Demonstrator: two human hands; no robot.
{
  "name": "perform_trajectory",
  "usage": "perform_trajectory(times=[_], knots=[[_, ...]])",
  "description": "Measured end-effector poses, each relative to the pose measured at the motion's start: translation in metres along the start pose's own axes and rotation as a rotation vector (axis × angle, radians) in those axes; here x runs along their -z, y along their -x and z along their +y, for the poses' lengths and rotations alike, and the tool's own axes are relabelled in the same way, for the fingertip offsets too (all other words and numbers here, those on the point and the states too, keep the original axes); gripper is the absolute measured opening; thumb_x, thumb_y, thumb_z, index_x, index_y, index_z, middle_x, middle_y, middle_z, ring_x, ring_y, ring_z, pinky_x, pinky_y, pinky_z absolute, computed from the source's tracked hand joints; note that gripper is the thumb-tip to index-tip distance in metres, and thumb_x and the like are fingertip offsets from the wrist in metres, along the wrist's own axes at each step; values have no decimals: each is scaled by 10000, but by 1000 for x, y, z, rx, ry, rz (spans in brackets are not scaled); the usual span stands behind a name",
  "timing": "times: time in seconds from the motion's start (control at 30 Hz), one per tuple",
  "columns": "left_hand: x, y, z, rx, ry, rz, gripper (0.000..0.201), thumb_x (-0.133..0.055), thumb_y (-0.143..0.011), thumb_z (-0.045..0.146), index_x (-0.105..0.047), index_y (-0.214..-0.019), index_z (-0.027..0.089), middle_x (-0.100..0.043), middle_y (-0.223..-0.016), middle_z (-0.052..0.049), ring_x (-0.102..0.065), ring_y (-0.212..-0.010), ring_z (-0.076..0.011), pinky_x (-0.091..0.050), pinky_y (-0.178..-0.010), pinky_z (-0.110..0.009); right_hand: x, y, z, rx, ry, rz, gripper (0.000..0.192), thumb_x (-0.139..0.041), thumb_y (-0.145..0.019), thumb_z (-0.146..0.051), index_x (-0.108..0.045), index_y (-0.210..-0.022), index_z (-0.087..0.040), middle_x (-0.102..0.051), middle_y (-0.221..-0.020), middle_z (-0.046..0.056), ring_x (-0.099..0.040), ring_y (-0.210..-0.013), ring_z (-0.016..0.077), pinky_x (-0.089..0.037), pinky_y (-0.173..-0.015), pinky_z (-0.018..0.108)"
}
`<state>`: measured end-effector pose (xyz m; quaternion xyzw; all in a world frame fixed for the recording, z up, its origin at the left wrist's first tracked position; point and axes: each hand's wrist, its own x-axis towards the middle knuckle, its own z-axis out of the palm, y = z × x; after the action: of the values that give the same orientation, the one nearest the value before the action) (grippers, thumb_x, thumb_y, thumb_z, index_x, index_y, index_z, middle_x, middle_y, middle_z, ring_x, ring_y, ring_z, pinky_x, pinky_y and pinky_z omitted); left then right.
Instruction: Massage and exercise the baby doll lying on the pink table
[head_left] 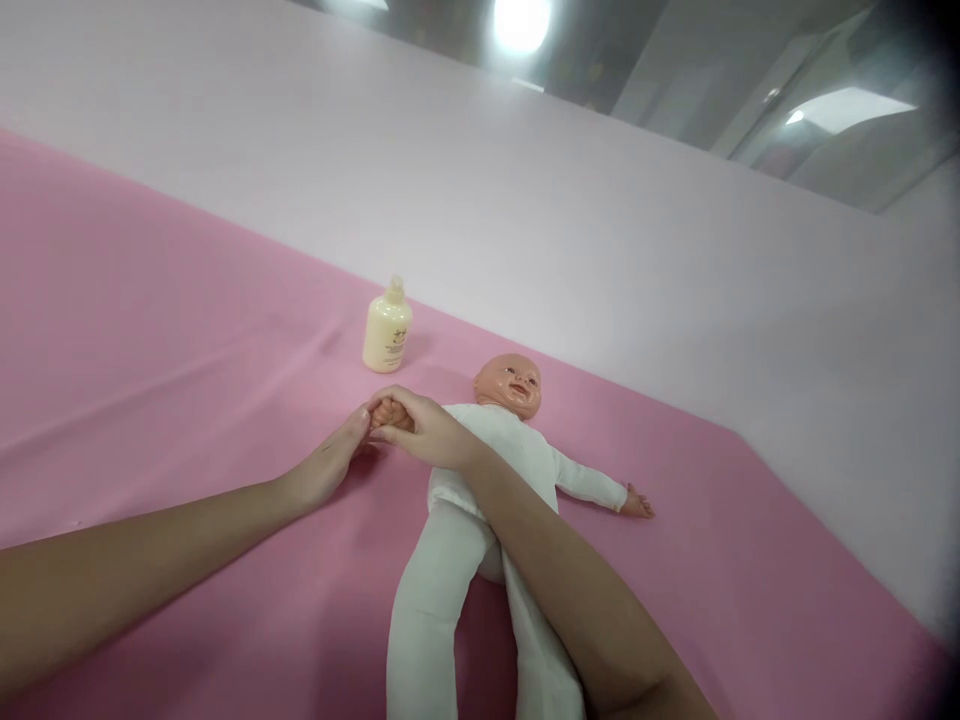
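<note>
A baby doll (495, 440) in white cloth lies on its back, its head toward the far side. My right hand (427, 428) reaches across the doll's body, thumb and fingers curled around the doll's hand (391, 413) on the left. Against the outer side of that same small hand, my left hand (330, 470) closes its fingers at the doll's fingers; part of its grip is hidden. My fingertips meet or nearly meet there. The doll's other arm (592, 485) stretches out to the right, its palm uncovered. My right forearm covers part of the doll's trunk and leg.
A pale yellow pump bottle (388, 330) stands upright just beyond my hands, left of the doll's head. Pink sheeting (225, 400) with some creases lies under everything. Beyond it rises a white surface (487, 200), with dark glass and bright reflected lights at the top.
</note>
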<state>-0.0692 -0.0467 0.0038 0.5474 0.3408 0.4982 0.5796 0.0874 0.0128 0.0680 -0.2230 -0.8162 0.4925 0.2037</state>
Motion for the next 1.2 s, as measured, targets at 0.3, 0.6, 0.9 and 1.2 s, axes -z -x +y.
perform_trajectory(times=[0.3,0.6,0.9,1.2], knots=[[3,0,-4,3,-15,27,590,-267,-951,630,-480,-1356,259,-568,-1324,-92,-516,-1197,-277,-387,-1031,-446,-1,0,0,12,-192,-43,185,-572,-796,-152,-560,-978,-181,-545,-865,-13,-527,-797,94,-441,-764,243],[3,2,0,10,-43,19,522,-344,-955,593,-468,-1317,238,-550,-1314,-98,-493,-1212,-265,-361,-1048,-450,2,2,-3,7,-118,-42,207,-470,-755,-119,-556,-929,-191,-515,-796,-26,-468,-730,100,-392,-674,228],[-5,4,12,4,-97,18,487,-552,-910,476,-440,-1345,288,-510,-1397,-60,-459,-1283,-270,-349,-1091,-430,0,4,-10,-12,-192,-57,143,-405,-798,-161,-510,-890,-190,-482,-799,-19,-419,-667,93,-366,-618,228],[-2,4,10,21,-203,42,480,-473,-936,514,-442,-1358,285,-545,-1356,-51,-462,-1287,-276,-353,-1094,-434,-1,3,-8,-10,-155,-46,198,-449,-928,-375,-512,-911,-188,-496,-796,-18,-427,-641,86,-370,-604,227]])
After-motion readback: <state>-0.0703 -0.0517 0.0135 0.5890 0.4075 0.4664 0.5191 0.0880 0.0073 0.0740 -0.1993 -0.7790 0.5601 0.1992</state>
